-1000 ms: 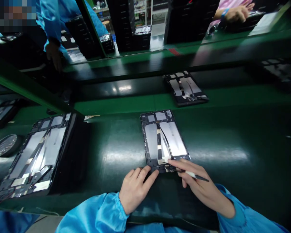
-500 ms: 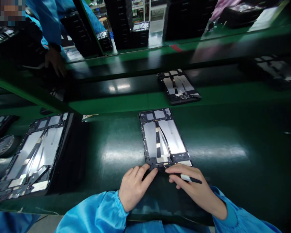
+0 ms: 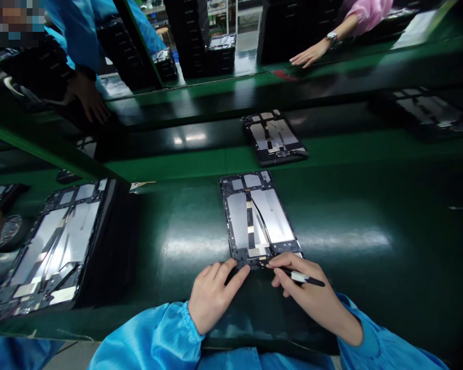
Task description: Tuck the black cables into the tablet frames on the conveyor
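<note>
An opened tablet (image 3: 237,221) lies on the green bench, its silver inner plates, dark ribbon cable and thin black cable showing. My left hand (image 3: 214,293) holds the tablet's lower left corner, thumb and curled fingers pressed at the edge. Between the thumb and fingers of my right hand (image 3: 308,288) is a slim black tweezers-like tool (image 3: 303,278) with a white band. It points left, its tip at the tablet's bottom edge beside my left thumb. Whether the tip touches a part is too small to tell.
A stack of opened tablets (image 3: 77,226) stands at left. Another opened tablet (image 3: 272,134) lies beyond mine, and a blurred one (image 3: 428,110) at far right. A green post (image 3: 42,139) slants across the left. Co-workers' hands (image 3: 312,54) and black tray stacks (image 3: 187,41) are behind.
My right hand and the tool have shifted slightly, the tip now over the tablet's lower edge. The tablet behind has moved left. A co-worker's pink-sleeved arm has come into view at the back.
</note>
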`<state>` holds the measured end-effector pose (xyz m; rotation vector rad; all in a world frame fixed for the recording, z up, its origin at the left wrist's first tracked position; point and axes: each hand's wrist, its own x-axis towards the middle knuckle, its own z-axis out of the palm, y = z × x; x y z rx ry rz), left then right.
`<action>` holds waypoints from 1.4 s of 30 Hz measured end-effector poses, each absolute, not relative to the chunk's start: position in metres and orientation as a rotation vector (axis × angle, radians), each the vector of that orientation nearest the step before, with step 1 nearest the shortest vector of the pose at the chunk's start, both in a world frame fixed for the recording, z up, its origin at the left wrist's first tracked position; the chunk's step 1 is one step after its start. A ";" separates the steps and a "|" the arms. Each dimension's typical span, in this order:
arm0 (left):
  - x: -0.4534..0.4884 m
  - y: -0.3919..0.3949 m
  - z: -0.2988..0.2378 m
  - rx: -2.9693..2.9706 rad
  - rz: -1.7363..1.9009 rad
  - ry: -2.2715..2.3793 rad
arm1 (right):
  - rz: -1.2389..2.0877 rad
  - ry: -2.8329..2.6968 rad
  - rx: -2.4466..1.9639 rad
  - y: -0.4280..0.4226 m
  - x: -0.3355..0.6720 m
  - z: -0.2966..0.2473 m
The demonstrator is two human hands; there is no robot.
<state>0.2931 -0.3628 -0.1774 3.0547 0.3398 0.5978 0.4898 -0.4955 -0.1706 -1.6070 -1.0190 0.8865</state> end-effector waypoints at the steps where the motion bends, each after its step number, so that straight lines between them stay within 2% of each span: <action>1: 0.293 -0.363 -0.178 3.055 0.594 0.337 | 0.868 -1.009 -1.631 -0.497 0.491 -0.171; 7: 0.287 -0.358 -0.178 3.030 0.598 0.291 | 0.950 -0.946 -1.587 -0.501 0.492 -0.173; 17: 0.286 -0.350 -0.180 2.963 0.650 0.242 | 1.026 -1.247 -1.433 -0.488 0.489 -0.157; 21: 0.281 -0.357 -0.179 2.929 0.632 0.215 | 1.201 -0.983 -1.466 -0.492 0.491 -0.160; 24: 0.276 -0.373 -0.178 2.860 0.565 -0.031 | 1.237 -0.773 -1.469 -0.503 0.493 -0.168; 28: 0.275 -0.389 -0.181 2.898 0.440 -0.115 | 1.347 -0.752 -1.494 -0.521 0.492 -0.178; 31: 0.277 -0.391 -0.184 2.931 0.455 -0.125 | 1.303 -0.903 -1.578 -0.528 0.490 -0.180; 36: 0.280 -0.390 -0.184 2.914 0.430 -0.236 | 1.047 -1.221 -1.727 -0.522 0.489 -0.170; 42: 0.280 -0.391 -0.184 2.913 0.425 -0.223 | 1.111 -1.319 -1.682 -0.515 0.487 -0.168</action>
